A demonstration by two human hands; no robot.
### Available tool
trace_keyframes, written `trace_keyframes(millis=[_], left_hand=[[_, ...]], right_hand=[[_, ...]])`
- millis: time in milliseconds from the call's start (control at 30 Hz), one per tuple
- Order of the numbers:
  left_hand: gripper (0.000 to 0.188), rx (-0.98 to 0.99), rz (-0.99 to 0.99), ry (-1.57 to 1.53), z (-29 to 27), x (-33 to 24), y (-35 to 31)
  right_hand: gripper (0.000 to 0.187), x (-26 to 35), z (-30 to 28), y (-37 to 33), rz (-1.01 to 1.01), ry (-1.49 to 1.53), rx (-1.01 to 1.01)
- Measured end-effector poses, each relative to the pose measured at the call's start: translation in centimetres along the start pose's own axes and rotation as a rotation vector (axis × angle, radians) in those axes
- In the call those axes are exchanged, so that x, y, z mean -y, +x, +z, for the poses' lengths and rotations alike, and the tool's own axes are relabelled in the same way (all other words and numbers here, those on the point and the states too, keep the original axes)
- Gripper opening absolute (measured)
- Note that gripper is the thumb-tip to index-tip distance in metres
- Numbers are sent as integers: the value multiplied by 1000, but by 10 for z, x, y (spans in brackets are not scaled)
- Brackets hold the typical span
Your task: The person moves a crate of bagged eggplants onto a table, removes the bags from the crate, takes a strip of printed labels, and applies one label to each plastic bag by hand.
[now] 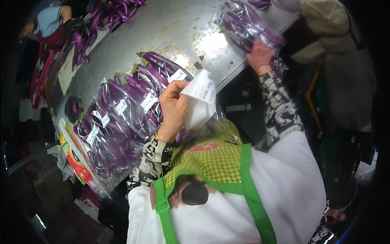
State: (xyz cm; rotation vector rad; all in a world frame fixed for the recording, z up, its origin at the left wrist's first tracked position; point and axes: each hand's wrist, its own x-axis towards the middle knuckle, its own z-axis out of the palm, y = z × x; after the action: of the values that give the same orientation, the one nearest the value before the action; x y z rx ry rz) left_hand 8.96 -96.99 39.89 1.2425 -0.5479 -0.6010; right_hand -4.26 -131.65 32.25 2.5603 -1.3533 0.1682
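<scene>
My left hand (174,106) is closed around a curling strip of white printed labels (202,94), held over the near edge of the metal table. Beside and beneath it lies a row of long purple eggplants in clear plastic bags (126,118), several of them bearing white stickers. Out to the far right, my right hand (260,55) grips the near side of some bagged eggplants (248,26), its fingers slightly blurred. No white sticker shows on those bags from here.
Loose eggplants (109,14) are heaped at the table's far left, near another person in a light blue top (49,21). A dark bundle (73,109) and a red-and-yellow packet (77,164) sit along the left edge. Beige cloth (327,24) is at the upper right.
</scene>
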Motion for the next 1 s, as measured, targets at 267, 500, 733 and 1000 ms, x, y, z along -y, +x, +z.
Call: trace_keyframes(millis=[267,500,733,1000], left_hand=[[4,7,249,376,-3,-12,8],[27,194,837,908,2,-70,22],[28,159,769,772,19,-83,18],[30,-50,620,659,34,-86,12]], right_hand=[[50,30,1,-28,-83,162,99],[62,63,-72,-94,-503,765,-149],[58,77,-218,-123,-338,2118,570],[43,92,-219,-132,-267,2035,493]])
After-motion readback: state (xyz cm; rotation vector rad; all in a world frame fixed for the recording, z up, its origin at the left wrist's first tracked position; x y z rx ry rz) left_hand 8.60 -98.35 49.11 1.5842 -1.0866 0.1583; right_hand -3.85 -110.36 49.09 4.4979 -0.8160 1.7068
